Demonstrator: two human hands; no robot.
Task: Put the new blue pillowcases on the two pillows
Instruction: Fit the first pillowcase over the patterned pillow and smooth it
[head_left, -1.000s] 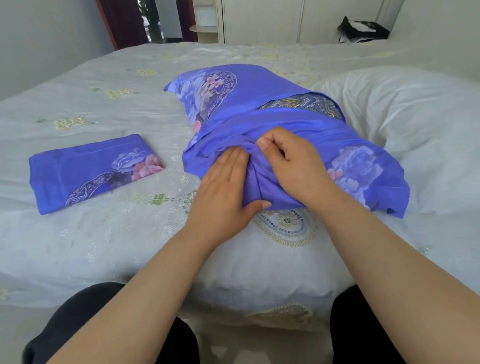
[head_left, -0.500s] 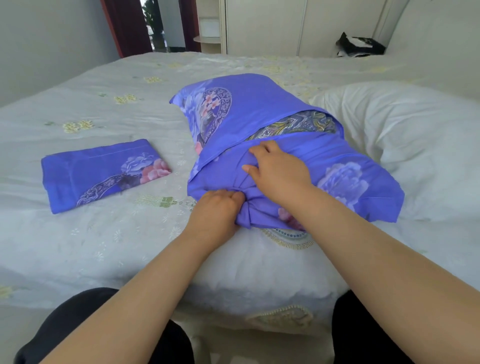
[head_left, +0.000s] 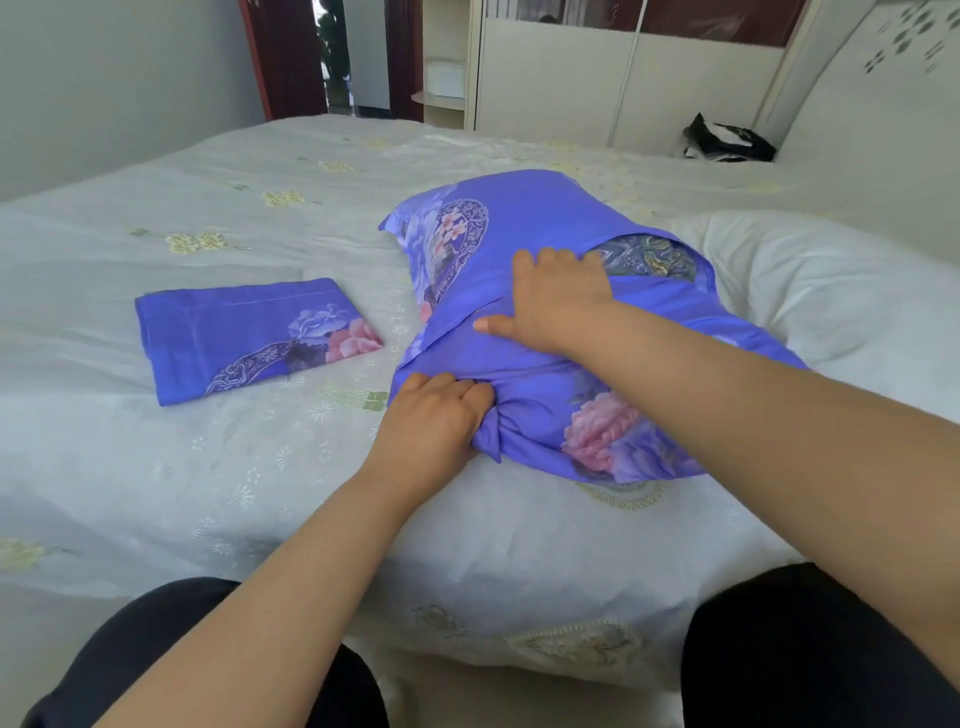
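— Pillow (head_left: 644, 257) first: where does it lie?
— Under both hands, on the bed (head_left: 208, 467). Its patterned old cover shows only through a gap just right of the right hand's fingertips; the rest is wrapped in the blue pillowcase (head_left: 519, 218) with pink and lilac flowers.
— What is the right hand (head_left: 556, 301) doing?
— It lies palm down on top of the pillowcase, fingers fairly straight and spread, thumb stretched out to the left along a fold edge. It presses the cloth and grips nothing.
— And the left hand (head_left: 431, 421)?
— Nearer the person than the right hand and a little to its left, at the pillowcase's near edge. Its fingers are curled into a bunch of blue cloth, which puckers just right of the knuckles.
— Is there another pillowcase?
— Yes, a folded pillowcase (head_left: 249, 338), same blue with a pink flower at its right end, flat on the bed well to the left of the left hand, untouched.
— A second pillow?
— A white pillow (head_left: 831, 291), bare of any blue cover, lies to the right of the right forearm, touching the wrapped pillow's far side.
— Anything beyond the hands?
— A black bag (head_left: 727, 140) at the bed's far right, pale wardrobe doors (head_left: 545, 88) behind it, dark red curtains (head_left: 291, 57) further left. Dark-clothed knees (head_left: 805, 649) show at the bed's near edge.
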